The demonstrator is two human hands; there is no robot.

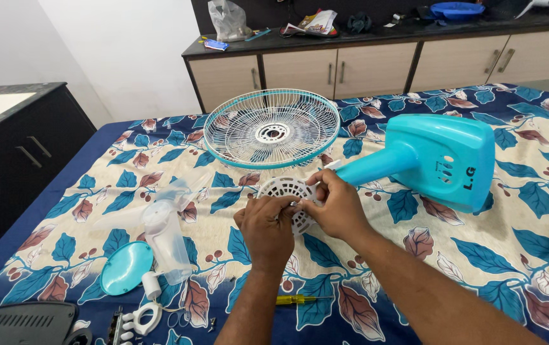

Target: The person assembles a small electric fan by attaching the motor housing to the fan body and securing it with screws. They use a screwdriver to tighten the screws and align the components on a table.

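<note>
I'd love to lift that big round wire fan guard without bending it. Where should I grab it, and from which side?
Probably by the thick teal rim of the wire guard, not the thin white wires. It lies flat on the leaf-print cloth, dished upward, so its rim is exposed all round. Come from the near side, above both hands holding the white vented disc, using two hands at opposite edges.

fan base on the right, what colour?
Turquoise blue fan base, clearest in the head view, lying on the leaf-print cloth.

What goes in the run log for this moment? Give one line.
left hand on white vented cover | right hand on cover rim | teal fan base right | wire fan guard behind | screwdriver near
</note>
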